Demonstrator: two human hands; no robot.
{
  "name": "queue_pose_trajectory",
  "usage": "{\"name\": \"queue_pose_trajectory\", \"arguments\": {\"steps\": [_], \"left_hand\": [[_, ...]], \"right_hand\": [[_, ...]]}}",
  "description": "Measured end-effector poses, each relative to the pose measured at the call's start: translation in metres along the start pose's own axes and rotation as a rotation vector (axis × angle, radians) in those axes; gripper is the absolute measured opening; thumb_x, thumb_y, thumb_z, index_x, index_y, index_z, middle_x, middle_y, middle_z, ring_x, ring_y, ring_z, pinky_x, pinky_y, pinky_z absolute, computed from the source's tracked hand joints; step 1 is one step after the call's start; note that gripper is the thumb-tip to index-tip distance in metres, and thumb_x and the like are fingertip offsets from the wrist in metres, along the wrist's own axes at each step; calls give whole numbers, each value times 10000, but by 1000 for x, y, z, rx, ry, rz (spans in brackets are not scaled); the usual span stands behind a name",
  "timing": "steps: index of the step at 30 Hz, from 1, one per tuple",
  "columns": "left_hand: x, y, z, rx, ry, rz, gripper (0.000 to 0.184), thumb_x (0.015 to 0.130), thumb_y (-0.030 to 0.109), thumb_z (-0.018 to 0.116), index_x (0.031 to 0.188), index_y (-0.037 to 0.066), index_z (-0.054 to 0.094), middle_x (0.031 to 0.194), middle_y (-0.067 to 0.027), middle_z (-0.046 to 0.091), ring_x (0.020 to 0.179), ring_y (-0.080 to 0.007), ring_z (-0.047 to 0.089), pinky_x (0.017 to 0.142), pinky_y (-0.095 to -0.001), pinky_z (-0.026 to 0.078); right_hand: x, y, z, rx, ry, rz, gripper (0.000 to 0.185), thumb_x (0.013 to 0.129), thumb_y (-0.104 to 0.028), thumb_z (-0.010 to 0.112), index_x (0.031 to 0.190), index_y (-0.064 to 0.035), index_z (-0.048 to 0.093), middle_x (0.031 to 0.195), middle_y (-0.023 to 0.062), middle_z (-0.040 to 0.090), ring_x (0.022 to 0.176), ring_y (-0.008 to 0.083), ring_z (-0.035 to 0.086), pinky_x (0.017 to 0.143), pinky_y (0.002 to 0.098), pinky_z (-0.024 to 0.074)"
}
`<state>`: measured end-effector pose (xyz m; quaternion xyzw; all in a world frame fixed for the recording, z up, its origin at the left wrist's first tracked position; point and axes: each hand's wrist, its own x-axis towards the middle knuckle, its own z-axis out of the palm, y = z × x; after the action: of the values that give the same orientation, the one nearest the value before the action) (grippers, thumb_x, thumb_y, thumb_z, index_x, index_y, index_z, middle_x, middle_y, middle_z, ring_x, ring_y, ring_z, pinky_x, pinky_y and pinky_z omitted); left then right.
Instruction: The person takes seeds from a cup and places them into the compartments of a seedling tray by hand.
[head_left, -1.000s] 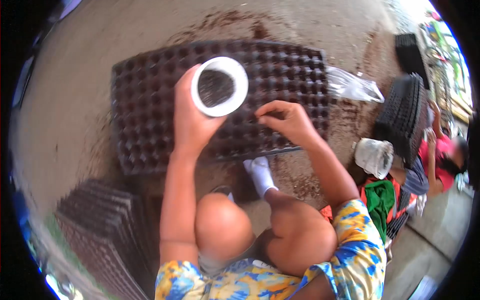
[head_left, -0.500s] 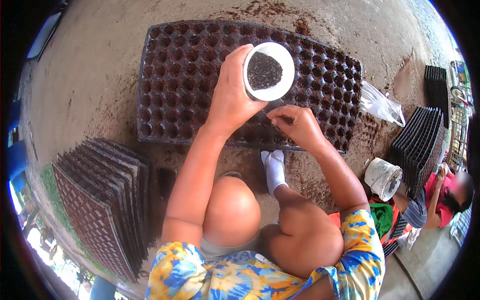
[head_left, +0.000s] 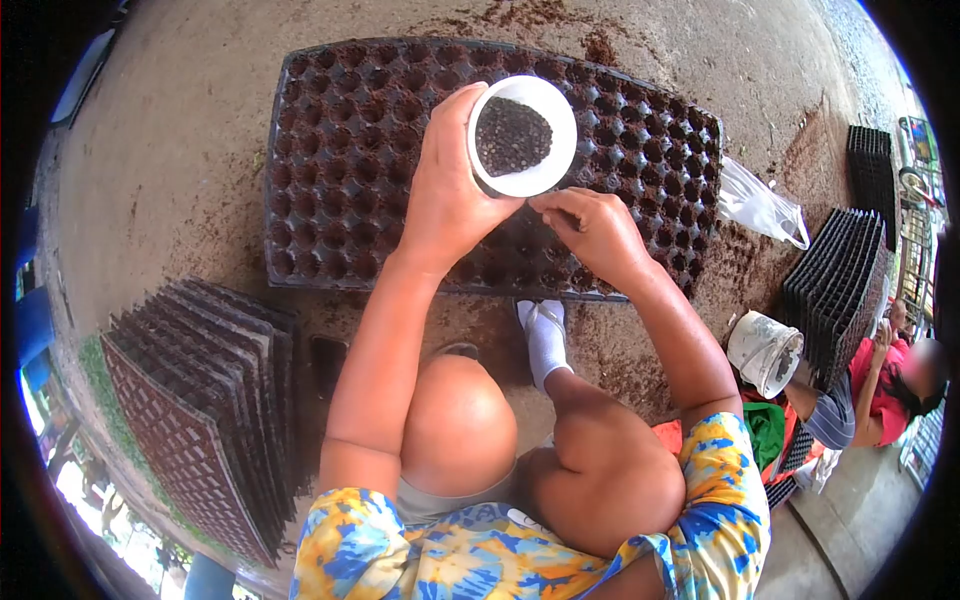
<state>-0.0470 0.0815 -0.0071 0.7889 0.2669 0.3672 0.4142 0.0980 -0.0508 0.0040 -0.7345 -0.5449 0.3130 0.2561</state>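
Observation:
My left hand (head_left: 446,190) is wrapped round a white plastic cup (head_left: 562,135), tilted so its mouth faces me. Small dark seeds (head_left: 510,138) lie inside it, gathered toward the left wall. Just below and right of the cup, my right hand (head_left: 597,232) has thumb and forefinger pinched together over the seedling tray; whatever is between the tips is too small to make out. The black seedling tray (head_left: 335,165) lies on the ground, its many round cells holding dark brown soil with hollows. Cup and hands hide its middle.
Stacked trays (head_left: 190,420) lean at the left. More black trays (head_left: 835,270) stand at the right, near a white bucket (head_left: 766,353) and a clear plastic bag (head_left: 762,207). Another person in a red shirt (head_left: 885,390) sits at far right. Loose soil (head_left: 600,48) lies beyond the tray.
My left hand and the cup have shifted slightly left and up. My right hand has moved a little up and left, still pinched. The seedling tray appears slightly further left.

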Motion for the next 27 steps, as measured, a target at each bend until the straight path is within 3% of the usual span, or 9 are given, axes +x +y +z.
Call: {"name": "queue_pose_trajectory", "arguments": {"steps": [9, 15, 19, 24, 26, 27], "left_hand": [[-1, -1, -1, -7, 2, -3, 862, 612, 58, 854, 1336, 29, 387, 1284, -143, 498, 1190, -261, 524, 1009, -371, 429], [1, -1, -3, 27, 39, -5, 859, 608, 49, 851, 1331, 25, 388, 1277, -141, 501, 1166, -255, 533, 995, -364, 433], [1, -2, -5, 61, 81, -57, 855, 601, 52, 855, 1321, 26, 394, 1244, -137, 523, 1149, -255, 543, 987, -361, 435], [0, -2, -1, 114, 94, -80, 860, 591, 67, 865, 1314, 34, 400, 1230, -145, 532, 1138, -264, 552, 980, -363, 440], [0, -1, 4, 104, 51, -51, 861, 589, 74, 868, 1313, 37, 402, 1247, -150, 522, 1149, -279, 546, 983, -372, 440], [0, 0, 6, 98, 28, -36, 862, 589, 77, 870, 1312, 39, 403, 1256, -152, 517, 1154, -287, 542, 984, -376, 440]], "right_hand": [[1, -3, -2, -109, -28, -59, 116, 807, -90, 670, 915, -47, 673, 885, 141, 682, 808, 334, 666, 701, 408, 545], [7, 0, -6, -116, 22, -53, 169, 800, -69, 704, 965, -35, 689, 913, 133, 696, 826, 288, 689, 715, 366, 544], [18, -8, -13, -63, 62, -36, 160, 824, -101, 671, 979, -66, 693, 902, 143, 684, 819, 339, 668, 727, 390, 541], [33, -26, -39, -74, 281, -198, 132, 818, -94, 689, 944, -58, 703, 819, 104, 659, 727, 293, 658, 655, 352, 522], [42, -41, -43, -85, 236, -265, 145, 813, -48, 686, 957, -38, 703, 877, 103, 682, 776, 238, 679, 682, 321, 533], [49, -46, -41, -202, 202, -337, 146, 803, -62, 684, 945, -36, 697, 879, 105, 677, 779, 268, 672, 683, 341, 535]]}}
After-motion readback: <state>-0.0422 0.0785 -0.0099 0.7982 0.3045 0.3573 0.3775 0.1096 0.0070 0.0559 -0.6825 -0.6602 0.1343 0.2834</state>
